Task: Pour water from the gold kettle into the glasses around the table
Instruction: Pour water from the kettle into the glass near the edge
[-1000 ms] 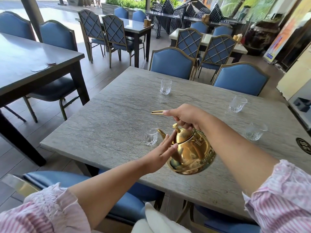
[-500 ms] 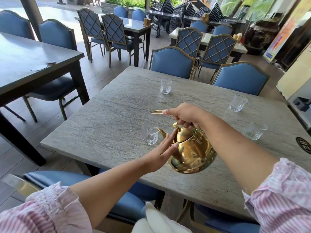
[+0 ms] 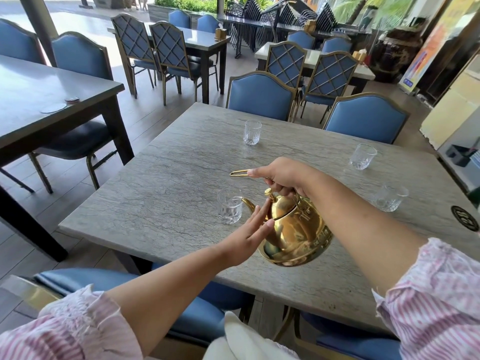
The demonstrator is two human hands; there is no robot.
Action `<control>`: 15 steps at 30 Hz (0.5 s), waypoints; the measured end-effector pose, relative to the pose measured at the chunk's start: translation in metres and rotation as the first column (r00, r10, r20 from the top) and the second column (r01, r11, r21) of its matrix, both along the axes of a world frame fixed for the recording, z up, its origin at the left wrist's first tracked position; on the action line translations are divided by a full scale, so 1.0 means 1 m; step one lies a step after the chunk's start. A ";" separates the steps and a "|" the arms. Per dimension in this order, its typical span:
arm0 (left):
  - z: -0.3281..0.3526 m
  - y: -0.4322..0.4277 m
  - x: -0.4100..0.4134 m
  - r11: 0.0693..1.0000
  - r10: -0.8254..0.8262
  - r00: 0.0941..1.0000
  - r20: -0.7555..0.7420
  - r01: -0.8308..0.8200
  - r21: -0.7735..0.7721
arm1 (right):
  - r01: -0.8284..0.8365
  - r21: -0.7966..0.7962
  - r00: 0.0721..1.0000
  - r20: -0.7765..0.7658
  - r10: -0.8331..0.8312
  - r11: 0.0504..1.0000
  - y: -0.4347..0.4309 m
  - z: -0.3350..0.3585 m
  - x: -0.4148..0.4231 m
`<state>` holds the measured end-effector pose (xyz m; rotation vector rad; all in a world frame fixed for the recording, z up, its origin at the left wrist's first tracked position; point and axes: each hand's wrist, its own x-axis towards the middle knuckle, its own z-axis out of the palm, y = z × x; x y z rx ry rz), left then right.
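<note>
Right hand (image 3: 281,178): fingers wrapped tight round the kettle's handle, the handle's gold loop sticking out past the fingertips to the left. Left hand (image 3: 250,235): fingers (image 3: 261,214) straight, close together, gripping nothing; they lie flat against the lid and shoulder of the kettle (image 3: 296,232), tips just below the lid knob. Kettle gold, polished, tilted forward and to the left, its base lifted clear of the worktop (image 3: 161,193). Spout tip sits at the rim of the near glass (image 3: 230,207), touching it or just over it; cannot tell which. That glass stands upright near the worktop's left front part and holds some clear water low down; no stream can be made out. Three more glasses stand upright, well apart: far glass (image 3: 252,132) toward the back edge, right-rear glass (image 3: 362,156), and right glass (image 3: 389,198) partly behind the right forearm; their fill is unclear. Worktop grey, stone-veined, square. Both forearms bare, sleeves (image 3: 439,297) pink-and-white striped. Blue padded chairs (image 3: 261,96) with gold frames stand at the far side and the near side. Dark table (image 3: 39,100) to the left; further tables and chairs behind.
</note>
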<state>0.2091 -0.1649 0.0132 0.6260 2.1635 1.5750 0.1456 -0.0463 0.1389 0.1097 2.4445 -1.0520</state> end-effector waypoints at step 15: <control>-0.001 -0.001 0.004 0.998 0.024 1.000 -0.011 -0.025 -0.058 | 0.018 -0.030 0.999 -0.031 -0.019 0.999 0.003 -0.003 0.006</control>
